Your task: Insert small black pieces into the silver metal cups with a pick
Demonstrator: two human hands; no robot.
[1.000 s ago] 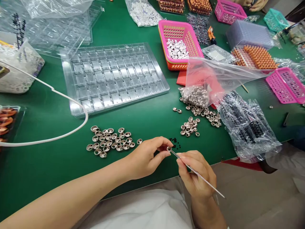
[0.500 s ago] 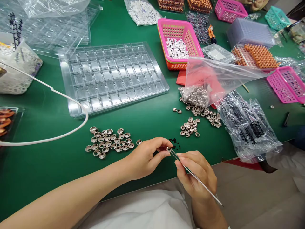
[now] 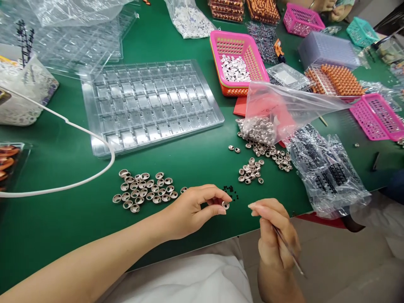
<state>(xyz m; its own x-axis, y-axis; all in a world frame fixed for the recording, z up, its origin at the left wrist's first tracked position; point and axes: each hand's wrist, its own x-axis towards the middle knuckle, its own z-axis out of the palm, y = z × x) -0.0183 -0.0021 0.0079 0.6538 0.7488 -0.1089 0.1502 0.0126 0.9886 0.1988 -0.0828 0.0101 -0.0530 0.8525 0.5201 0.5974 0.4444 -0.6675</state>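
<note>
Our green tabletop point(image 3: 189, 162) has a faint sheen; past its front edge we see pale floor point(image 3: 318, 248). Near that edge our left hand point(image 3: 193, 211) pinches a small metal ring point(image 3: 225, 205) between thumb and finger, while our right hand point(image 3: 277, 223), curled round a slim tool point(image 3: 292, 253), straddles it.

The ring point(image 3: 225, 205) and tool point(image 3: 292, 255) are gleaming like smooth metal, the tray point(image 3: 154, 103) is shining like glossy clear plastic, and the garment point(image 3: 189, 280) is showing as matt, creased cloth.
</note>
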